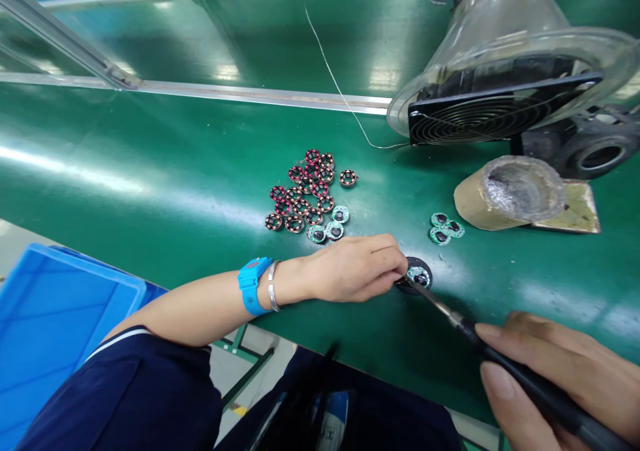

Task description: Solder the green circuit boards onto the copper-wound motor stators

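Observation:
My right hand is wrapped around the black handle of a soldering iron. The iron's metal tip reaches a small round green circuit board seated in a black round holder on the bench. My left hand is pinched at the holder's left edge; its fingertips hide most of what they grip. Left of the holder lie a few green round boards beside a cluster of ring-shaped copper coils. Another small group of green round boards lies to the right.
A fume extractor hood with a black fan grille overhangs the back right. Below it stand a tan cup, a flat pad and a dark stand. A thin wire hangs behind. A blue bin sits at lower left.

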Available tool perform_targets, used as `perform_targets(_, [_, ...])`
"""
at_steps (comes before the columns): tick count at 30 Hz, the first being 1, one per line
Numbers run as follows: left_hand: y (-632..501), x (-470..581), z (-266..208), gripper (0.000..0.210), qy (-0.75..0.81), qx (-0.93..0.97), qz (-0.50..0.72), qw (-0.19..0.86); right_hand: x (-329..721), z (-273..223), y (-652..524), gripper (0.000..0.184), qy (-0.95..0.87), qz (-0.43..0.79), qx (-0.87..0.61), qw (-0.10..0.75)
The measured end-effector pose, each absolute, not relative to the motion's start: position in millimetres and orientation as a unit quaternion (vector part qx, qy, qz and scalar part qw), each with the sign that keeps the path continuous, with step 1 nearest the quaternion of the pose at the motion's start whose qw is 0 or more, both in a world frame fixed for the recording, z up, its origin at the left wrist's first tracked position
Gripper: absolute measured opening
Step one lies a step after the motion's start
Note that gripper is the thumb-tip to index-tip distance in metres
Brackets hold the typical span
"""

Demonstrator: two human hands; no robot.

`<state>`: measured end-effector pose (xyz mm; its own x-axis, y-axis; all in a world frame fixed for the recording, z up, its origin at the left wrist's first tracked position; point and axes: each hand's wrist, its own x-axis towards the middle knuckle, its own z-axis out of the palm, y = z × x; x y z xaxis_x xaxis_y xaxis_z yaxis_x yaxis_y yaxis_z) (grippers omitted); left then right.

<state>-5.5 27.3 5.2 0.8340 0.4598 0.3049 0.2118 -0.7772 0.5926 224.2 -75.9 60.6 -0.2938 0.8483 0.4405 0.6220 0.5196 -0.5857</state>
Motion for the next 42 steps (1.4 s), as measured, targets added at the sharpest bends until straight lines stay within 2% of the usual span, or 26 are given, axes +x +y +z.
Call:
perform_targets(20, [28.7,-7.0,5.4,0.016,0.174,0.919,0.208,0.286,224.7,60.5,-79.4,0.019,-0.783,0.16,-0.469,0.376])
perform_targets(28, [28.9,-7.2,5.4,0.016,0.167,0.922,0.21,0.28,243.0,55.5,-87.8,0.027,-0.787,0.156,-0.495,0.332])
perform_targets(35, [27.7,-5.9,5.7,0.015,0.176,0.923,0.218,0.265,233.8,58.4,-83.8,0.021,-0.789,0.166,-0.474,0.353])
perform_targets(42, [27.5,-5.7,4.2,0.013,0.182,0.914,0.229,0.28,227.2,59.5,-83.9,0.024,-0.765,0.172,-0.494,0.377])
